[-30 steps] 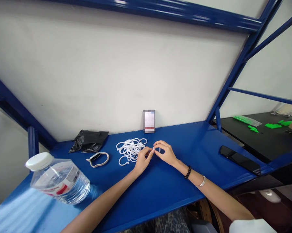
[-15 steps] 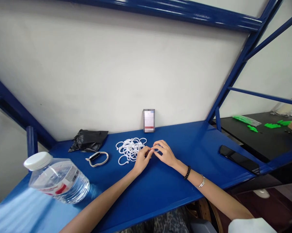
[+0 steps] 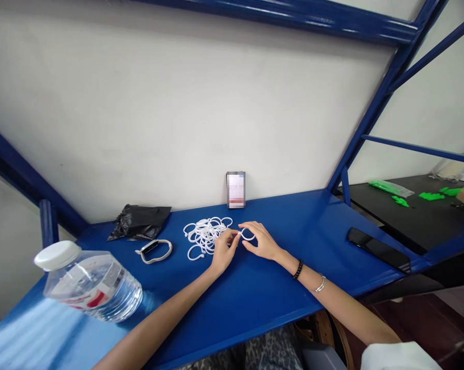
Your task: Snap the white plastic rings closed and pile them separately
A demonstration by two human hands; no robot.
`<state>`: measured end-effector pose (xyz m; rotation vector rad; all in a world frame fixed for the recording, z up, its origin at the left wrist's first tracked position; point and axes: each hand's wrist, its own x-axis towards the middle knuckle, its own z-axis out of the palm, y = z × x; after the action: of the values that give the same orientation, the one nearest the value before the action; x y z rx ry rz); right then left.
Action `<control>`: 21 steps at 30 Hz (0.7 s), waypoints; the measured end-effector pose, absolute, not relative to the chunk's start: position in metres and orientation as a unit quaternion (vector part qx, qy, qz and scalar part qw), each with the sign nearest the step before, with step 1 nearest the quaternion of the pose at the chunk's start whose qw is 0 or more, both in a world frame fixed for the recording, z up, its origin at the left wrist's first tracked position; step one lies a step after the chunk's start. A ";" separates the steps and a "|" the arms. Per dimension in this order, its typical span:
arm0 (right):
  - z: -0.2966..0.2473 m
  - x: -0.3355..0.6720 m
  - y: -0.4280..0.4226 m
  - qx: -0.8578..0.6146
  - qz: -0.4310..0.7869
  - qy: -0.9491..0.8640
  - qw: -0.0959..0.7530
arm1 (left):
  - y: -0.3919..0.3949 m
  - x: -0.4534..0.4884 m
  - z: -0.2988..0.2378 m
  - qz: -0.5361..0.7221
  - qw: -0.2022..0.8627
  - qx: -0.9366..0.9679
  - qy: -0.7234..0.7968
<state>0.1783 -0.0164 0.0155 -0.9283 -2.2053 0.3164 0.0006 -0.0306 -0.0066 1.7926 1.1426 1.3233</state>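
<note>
At the blue table [image 3: 255,293], my left hand [image 3: 223,252] and right hand [image 3: 261,241] pinch a single white ring [image 3: 247,234] between their fingertips, just right of the pile of white rings [image 3: 204,235]. A watch [image 3: 154,250], black bag [image 3: 139,222] and water bottle [image 3: 87,285] lie to the left.

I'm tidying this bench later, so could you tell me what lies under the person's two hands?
Between the left hand and right hand a white ring shows above the blue tabletop. The palms hide anything else beneath.
</note>
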 end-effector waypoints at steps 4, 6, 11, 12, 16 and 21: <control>0.014 0.177 -0.017 -0.389 0.132 -0.846 0.340 | -0.030 0.000 -0.007 0.515 0.317 0.669 0.431; 0.012 0.177 -0.016 -0.393 0.134 -0.846 0.334 | -0.030 0.000 -0.008 0.520 0.319 0.666 0.430; 0.009 0.175 -0.012 -0.379 0.132 -0.849 0.345 | -0.029 -0.003 -0.008 0.527 0.322 0.659 0.429; 0.009 0.175 -0.012 -0.376 0.134 -0.847 0.349 | -0.029 -0.003 -0.008 0.528 0.322 0.659 0.428; 0.012 0.175 -0.011 -0.379 0.137 -0.838 0.369 | -0.030 -0.003 -0.007 0.526 0.312 0.663 0.432; 0.012 0.176 -0.010 -0.370 0.114 -0.832 0.397 | -0.032 -0.001 -0.006 0.527 0.283 0.678 0.428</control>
<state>0.1761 -0.0103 0.0123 -0.9385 -2.1075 0.2898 -0.0012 -0.0317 -0.0063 1.8151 1.1452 1.4104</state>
